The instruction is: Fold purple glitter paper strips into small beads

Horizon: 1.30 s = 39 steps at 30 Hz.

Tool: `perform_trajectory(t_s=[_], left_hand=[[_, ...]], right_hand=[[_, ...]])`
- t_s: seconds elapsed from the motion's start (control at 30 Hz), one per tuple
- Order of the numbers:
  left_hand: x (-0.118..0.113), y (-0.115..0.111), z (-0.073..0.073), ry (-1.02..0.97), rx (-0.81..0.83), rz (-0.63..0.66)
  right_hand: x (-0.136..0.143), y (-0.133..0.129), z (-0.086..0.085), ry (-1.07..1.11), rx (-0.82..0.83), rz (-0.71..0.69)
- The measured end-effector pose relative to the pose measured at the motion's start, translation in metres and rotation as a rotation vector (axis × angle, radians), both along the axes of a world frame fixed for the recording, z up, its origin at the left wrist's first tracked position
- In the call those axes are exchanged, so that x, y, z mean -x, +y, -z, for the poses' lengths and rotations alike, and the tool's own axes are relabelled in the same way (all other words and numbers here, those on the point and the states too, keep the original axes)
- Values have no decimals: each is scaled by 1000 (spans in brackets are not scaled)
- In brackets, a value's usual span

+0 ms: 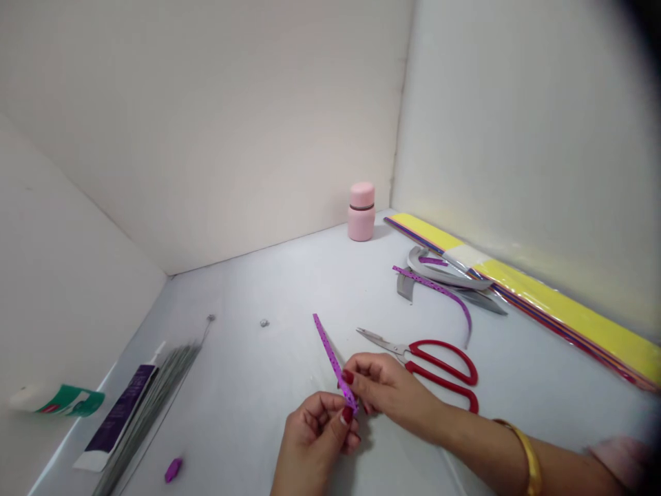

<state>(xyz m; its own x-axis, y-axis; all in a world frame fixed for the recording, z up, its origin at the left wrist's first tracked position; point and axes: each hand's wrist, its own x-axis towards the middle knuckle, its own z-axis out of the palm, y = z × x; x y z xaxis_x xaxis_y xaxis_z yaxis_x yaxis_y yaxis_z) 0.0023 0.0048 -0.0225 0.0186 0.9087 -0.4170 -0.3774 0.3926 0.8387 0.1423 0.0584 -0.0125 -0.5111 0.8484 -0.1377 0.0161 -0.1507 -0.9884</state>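
Currently the left hand [316,434] pinches the near end of a purple dotted strip [330,351] between thumb and fingers; the right hand [387,391] grips it just above, and its free end slants away over the table [258,393]; red-handled scissors [400,349] lie just beside the right hand; a small purple piece [173,470] rests at left, near a bundle of grey wires [153,408] and a purple-and-white tube [121,411]; farther back, a pink bottle [361,222] stands upright.

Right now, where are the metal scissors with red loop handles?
In the head view, the red-handled metal scissors lie right of centre on the pale tabletop, just beyond the right hand, nearer than the curved purple dotted strip.
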Motion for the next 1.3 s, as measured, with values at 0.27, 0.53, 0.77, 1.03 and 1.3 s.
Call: perform_trajectory(t_s=[0.27, 0.53, 0.77, 1.03, 1.3], left_hand=[[0, -1, 3, 13, 30, 61], [0, 2, -2, -30, 76, 97], [5, 2, -5, 29, 36, -15], [3, 3, -4, 83, -5, -64], [2, 1, -4, 16, 27, -15]], right_hand=[[1, -1, -1, 18, 65, 21], [3, -1, -1, 27, 60, 17], [0, -2, -3, 4, 36, -22], [-1, -3, 0, -57, -19, -73], [-8, 3, -9, -137, -502, 17]])
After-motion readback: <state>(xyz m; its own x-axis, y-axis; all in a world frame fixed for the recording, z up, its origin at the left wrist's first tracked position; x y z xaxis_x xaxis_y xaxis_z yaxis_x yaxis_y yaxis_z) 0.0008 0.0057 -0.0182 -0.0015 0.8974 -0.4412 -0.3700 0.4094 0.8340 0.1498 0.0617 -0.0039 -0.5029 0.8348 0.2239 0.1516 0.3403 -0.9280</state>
